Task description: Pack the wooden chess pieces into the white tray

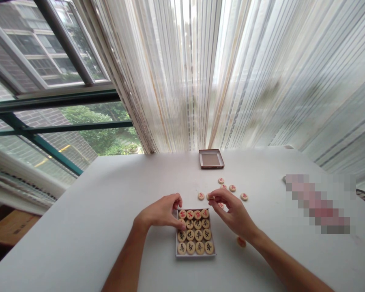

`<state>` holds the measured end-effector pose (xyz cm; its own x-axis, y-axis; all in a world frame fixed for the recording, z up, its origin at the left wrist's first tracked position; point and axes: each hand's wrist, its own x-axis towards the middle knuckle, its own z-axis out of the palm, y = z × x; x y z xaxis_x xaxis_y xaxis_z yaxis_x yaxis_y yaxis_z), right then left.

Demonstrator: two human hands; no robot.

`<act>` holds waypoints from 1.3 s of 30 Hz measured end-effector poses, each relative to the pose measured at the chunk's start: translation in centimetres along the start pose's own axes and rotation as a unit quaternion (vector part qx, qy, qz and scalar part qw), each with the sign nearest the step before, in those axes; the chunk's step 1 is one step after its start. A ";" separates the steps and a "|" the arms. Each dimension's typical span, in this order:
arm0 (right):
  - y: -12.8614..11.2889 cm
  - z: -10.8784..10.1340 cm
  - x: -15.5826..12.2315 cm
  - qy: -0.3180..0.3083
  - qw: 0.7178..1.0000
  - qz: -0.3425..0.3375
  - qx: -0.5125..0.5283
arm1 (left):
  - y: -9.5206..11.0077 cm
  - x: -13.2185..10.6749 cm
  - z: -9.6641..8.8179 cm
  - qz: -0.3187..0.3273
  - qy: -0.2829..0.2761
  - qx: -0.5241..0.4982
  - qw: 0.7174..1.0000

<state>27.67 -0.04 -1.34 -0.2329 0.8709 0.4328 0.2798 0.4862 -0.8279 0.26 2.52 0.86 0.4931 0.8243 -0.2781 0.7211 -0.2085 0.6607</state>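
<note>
Pinching a chess piece (209, 197), right fingers (221, 196) hover just beyond the box (195, 255)

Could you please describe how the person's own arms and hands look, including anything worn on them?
The left hand and right hand are bare: no gloves, and no ring shows. The left forearm and right forearm are uncovered to the picture's edge, with no sleeve, watch or bracelet in view.

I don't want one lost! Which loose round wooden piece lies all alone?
The red-marked round wooden piece by the wrist of the right hand, beside the white box; the other loose pieces cluster farther out.
</note>
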 end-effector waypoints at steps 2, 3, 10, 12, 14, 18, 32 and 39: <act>-0.1 0.0 0.0 -0.002 1.000 0.002 0.001 | -0.2 0.0 -0.1 -0.004 -0.006 -0.008 1.000; -0.1 0.0 0.0 -0.003 1.000 0.003 0.001 | -0.2 0.1 -0.1 -0.005 -0.009 -0.013 1.000; 0.0 0.0 -0.1 -0.012 1.000 0.017 0.002 | -0.8 0.0 -0.4 -0.012 -0.037 -0.045 0.998; 0.0 0.0 -0.2 -0.017 0.999 0.028 0.010 | -0.9 0.0 -0.4 -0.009 -0.040 -0.045 0.998; -0.2 0.1 -0.2 -0.022 0.999 0.041 0.018 | -1.0 0.0 -0.3 -0.005 -0.040 -0.042 0.998; -0.5 0.1 -0.2 -0.029 0.998 0.048 0.019 | -0.8 -0.1 -0.4 0.005 -0.033 -0.028 0.999; 0.3 1.5 -0.6 -0.129 0.984 -0.064 -0.102 | 1.6 1.2 1.7 0.114 0.042 0.004 0.993; 0.6 1.8 -0.4 -0.141 0.975 -0.076 -0.156 | 1.4 1.4 1.8 0.115 0.045 0.014 0.992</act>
<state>26.22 -0.26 -2.68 -0.5280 0.7538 0.3912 0.4815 0.6451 -0.5933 2.79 2.43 0.17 0.6026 0.7959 -0.0578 0.6080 -0.4110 0.6793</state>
